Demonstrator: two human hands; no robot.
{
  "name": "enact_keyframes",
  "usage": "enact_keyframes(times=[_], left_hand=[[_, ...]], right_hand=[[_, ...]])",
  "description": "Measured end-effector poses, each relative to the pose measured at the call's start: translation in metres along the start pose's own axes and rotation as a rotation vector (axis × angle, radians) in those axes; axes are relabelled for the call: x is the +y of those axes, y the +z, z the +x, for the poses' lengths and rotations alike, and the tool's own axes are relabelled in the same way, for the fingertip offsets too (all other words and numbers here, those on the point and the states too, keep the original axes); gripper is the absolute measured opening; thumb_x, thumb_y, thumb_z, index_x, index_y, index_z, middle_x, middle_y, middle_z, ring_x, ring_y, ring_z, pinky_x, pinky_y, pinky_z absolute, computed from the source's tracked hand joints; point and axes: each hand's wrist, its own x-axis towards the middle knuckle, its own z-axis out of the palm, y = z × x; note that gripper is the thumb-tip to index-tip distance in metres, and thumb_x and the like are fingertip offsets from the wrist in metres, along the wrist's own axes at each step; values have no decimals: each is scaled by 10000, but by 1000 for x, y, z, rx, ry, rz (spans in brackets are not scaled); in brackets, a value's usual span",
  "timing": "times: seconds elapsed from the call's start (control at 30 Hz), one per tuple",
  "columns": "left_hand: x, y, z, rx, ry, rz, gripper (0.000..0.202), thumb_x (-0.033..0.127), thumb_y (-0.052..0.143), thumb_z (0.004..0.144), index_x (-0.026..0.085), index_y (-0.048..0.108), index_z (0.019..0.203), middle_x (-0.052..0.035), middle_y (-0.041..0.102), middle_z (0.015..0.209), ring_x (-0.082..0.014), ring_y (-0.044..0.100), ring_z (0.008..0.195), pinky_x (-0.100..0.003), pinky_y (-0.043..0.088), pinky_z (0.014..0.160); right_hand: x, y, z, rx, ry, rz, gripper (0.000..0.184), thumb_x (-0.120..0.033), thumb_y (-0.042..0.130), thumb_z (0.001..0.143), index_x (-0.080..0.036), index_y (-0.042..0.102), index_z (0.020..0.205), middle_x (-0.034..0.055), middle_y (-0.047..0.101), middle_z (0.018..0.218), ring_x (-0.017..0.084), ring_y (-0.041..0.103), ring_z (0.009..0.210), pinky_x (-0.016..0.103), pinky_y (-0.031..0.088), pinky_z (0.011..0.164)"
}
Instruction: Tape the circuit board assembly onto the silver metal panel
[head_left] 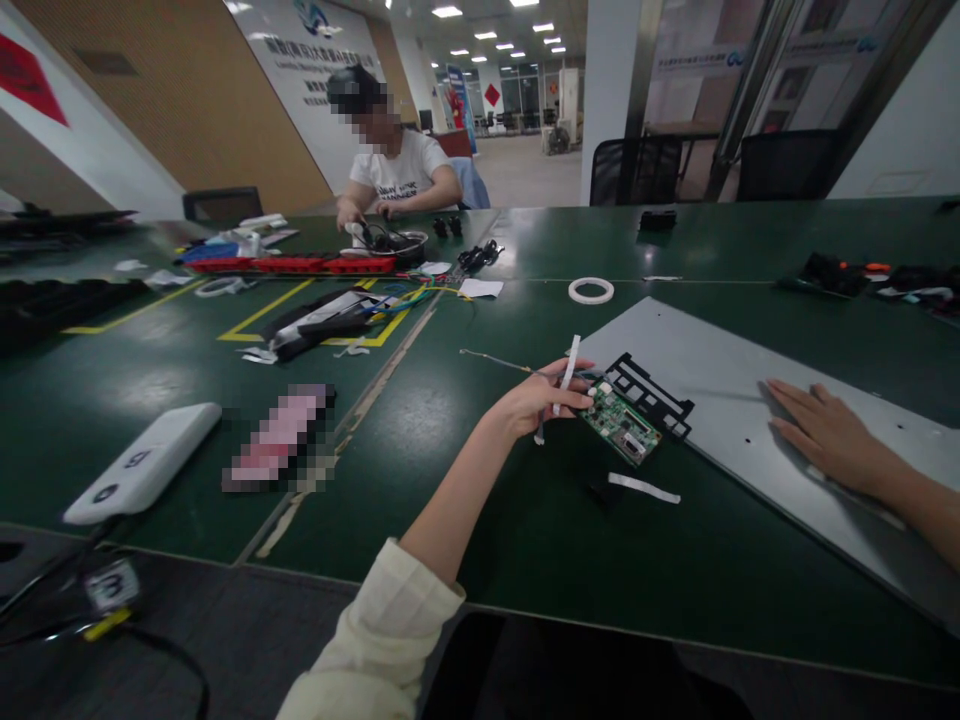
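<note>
My left hand (541, 400) is closed in a pinch on a thin white strip (570, 365) that stands upright between its fingers. A thin wire (491, 359) runs leftward from the same hand. Just right of it a small green circuit board (621, 424) lies at the edge of a grey metal panel (720, 400), beside a black plastic frame (651, 392). My right hand (829, 435) lies flat on the panel, fingers stretched out, holding nothing. Another white strip (643, 487) lies on the green table (525, 540) in front of the board.
A white tape roll (591, 290) sits beyond the panel. A white device (142, 463) lies at the left near the table edge. Across the table a person in a white shirt (397, 170) handles black cables (386, 240) beside a red strip (300, 265). Black parts (836, 272) lie far right.
</note>
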Motion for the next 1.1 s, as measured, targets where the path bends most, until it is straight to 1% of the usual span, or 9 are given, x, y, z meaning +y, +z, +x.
enact_keyframes(times=[0.1,0.23,0.4,0.5,0.63,0.77,0.9,0.97,1.1], left_hand=[[1,1,0,17,10,-4,656,11,742,597,201,555,1196,-37,618,930,-120,620,782,-210,509,631],[0,-3,0,70,26,20,629,6,743,581,171,572,1163,-27,618,865,-106,608,733,-186,487,587],[9,-9,-6,71,72,25,622,24,748,580,177,579,1159,-40,615,917,-115,609,748,-179,482,568],[13,-13,-8,114,91,7,613,19,754,576,183,586,1143,-24,598,910,-104,601,743,-167,480,561],[7,-21,-3,199,87,-23,592,6,765,568,181,597,1108,18,560,814,-60,561,653,-131,426,486],[-1,-29,3,266,67,-15,547,18,774,581,160,606,1082,28,541,748,-54,545,617,-125,398,455],[-3,-30,6,300,44,14,511,26,773,595,160,614,1062,31,548,740,-66,565,621,-168,472,513],[-3,-31,6,317,20,32,501,32,770,601,169,617,1058,25,568,750,-75,581,627,-178,488,525],[-6,-32,9,318,-23,59,494,56,773,606,186,622,1058,8,609,788,-85,602,628,-170,492,509]], right_hand=[[-13,-3,17,5,-125,90,637,-529,240,941,-220,171,1494,4,165,1493,380,195,1315,512,245,1089],[-37,-11,44,-8,-191,171,620,-511,267,945,-235,171,1493,7,182,1488,379,162,1332,571,248,1070],[-73,-23,74,-51,-301,185,613,-496,273,951,-190,229,1480,11,195,1483,362,130,1344,566,227,1090],[-94,-29,82,-60,-388,207,595,-473,289,955,-186,247,1474,5,194,1483,353,104,1352,562,226,1094],[-117,-37,86,-46,-475,259,560,-474,365,944,-202,343,1433,19,241,1467,316,136,1358,532,229,1108],[-137,-50,78,140,-371,422,453,-396,378,955,-206,438,1362,45,382,1390,254,357,1273,483,309,1087],[-163,-69,44,272,-241,714,297,-350,424,949,-244,576,1180,35,497,1261,220,501,1131,405,483,941],[-178,-79,21,238,-264,793,296,-344,476,932,-252,558,1202,44,468,1275,211,517,1100,368,517,885],[-203,-90,-11,-29,-536,660,466,-338,623,849,-294,503,1297,51,334,1380,254,409,1216,432,448,976]])
